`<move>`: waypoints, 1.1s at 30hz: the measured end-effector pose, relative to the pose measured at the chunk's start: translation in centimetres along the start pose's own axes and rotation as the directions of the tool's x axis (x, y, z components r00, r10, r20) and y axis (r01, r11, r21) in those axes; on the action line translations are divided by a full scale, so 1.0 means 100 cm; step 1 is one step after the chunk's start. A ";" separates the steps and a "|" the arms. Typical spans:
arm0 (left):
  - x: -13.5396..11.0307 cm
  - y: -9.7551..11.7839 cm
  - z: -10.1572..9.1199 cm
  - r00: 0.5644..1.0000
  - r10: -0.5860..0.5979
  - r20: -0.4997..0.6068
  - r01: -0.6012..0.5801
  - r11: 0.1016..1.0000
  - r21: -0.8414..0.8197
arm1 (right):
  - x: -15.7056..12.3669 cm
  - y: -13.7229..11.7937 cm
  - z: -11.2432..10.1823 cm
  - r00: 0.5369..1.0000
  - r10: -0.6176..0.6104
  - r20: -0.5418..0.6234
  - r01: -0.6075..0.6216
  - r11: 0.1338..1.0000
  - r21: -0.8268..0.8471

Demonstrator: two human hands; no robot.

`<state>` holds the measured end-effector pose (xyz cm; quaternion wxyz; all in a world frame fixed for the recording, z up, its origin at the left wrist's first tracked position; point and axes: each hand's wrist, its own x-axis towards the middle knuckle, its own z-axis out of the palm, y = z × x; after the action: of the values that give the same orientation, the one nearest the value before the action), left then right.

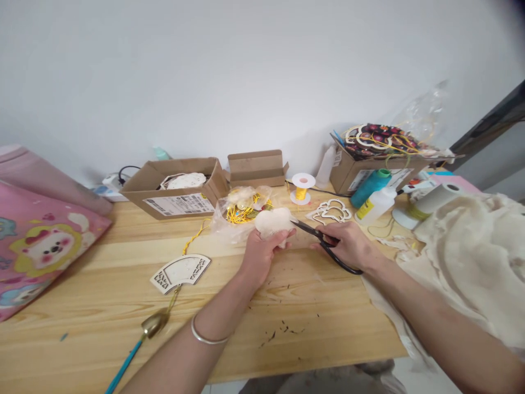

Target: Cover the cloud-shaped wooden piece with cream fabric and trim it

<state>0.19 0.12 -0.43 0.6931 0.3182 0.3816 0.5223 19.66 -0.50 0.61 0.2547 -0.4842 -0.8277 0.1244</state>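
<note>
My left hand [268,249] is closed on a pale, cloud-shaped piece of cloth [274,220], thumb laid over its lower edge. In my right hand [348,243] is a pair of black scissors [318,236], their blades pointing left with the tips at the right edge of the cloth piece. Whether the blades are parted I cannot make out. Right behind the cloth piece lies a clear plastic bag [223,221] with yellow cords [240,213]. Cut-out wooden frames [331,210] lie just beyond my right hand.
A fan-shaped wooden pendant [181,272] and a gold scoop [155,324] lie at left. Behind stand cardboard boxes [178,205], a yellow thread spool [302,189], a teal thread cone [371,187] and a white glue bottle [376,205]. Cream fabric [476,262] is heaped at right, a pink bag [45,246] far left.
</note>
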 end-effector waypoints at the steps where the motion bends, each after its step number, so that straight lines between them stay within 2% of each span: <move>1: 0.000 0.000 0.000 1.000 -0.001 0.003 0.001 1.000 -0.002 | 0.000 0.000 0.000 1.000 -0.007 -0.003 0.007 1.000 -0.001; 10: -0.001 0.001 0.001 1.000 -0.015 0.022 0.015 1.000 -0.002 | -0.002 0.006 -0.001 0.996 -0.087 0.002 0.087 0.996 -0.002; 16: -0.001 0.002 0.001 0.999 -0.016 0.035 0.015 1.000 0.020 | -0.001 0.009 -0.003 0.994 -0.096 0.044 0.095 0.995 0.027; 33: 0.003 0.008 -0.007 0.994 -0.067 0.087 0.049 0.978 0.201 | -0.003 0.021 -0.012 0.967 -0.200 0.160 0.201 0.980 0.007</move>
<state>-0.77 0.68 -0.20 0.6899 0.3985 0.4081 0.4457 21.99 0.23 0.56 0.1962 -0.3878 -0.8908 0.1326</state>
